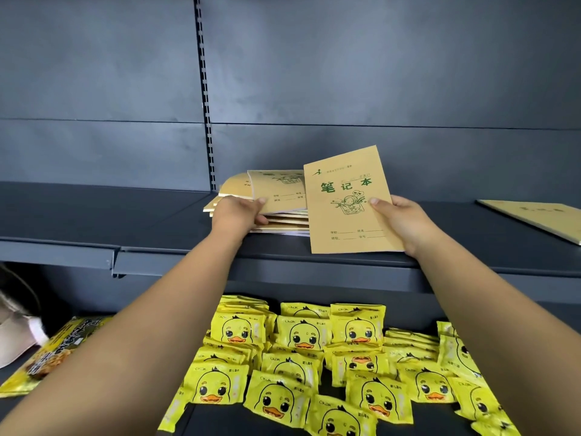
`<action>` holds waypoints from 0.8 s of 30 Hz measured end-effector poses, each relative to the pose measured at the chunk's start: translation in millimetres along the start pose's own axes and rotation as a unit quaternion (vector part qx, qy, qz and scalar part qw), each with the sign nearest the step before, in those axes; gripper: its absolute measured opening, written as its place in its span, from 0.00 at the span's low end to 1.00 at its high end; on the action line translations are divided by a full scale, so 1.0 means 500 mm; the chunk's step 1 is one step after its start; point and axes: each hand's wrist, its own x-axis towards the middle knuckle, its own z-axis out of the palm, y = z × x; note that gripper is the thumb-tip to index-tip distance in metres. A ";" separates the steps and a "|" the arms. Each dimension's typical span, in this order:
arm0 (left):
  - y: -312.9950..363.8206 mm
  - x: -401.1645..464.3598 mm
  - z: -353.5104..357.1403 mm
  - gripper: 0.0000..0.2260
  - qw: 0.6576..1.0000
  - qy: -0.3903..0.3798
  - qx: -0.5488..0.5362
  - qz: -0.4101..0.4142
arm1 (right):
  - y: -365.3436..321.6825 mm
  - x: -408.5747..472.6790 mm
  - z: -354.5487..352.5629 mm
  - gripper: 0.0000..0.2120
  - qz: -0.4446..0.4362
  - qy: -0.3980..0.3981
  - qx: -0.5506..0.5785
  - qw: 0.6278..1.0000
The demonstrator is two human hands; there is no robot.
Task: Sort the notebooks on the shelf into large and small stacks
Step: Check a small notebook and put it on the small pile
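Reaching forward, right hand point(405, 221) fingers pinch a notebook point(349, 202); left hand point(237, 212) grips the pile point(276, 196).

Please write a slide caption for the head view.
Right hand lifts one notebook; left hand grips the pile.

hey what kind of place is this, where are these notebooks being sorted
Probably a shop aisle. Dark metal retail shelving with a slotted upright holds a pile of notebooks, and the shelf below carries many identical yellow duck packets laid out like stock.
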 end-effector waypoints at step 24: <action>0.007 -0.040 -0.065 0.09 0.971 -0.166 -0.149 -0.083 | -0.010 -0.030 -0.004 0.06 0.007 -0.026 -0.014 1.000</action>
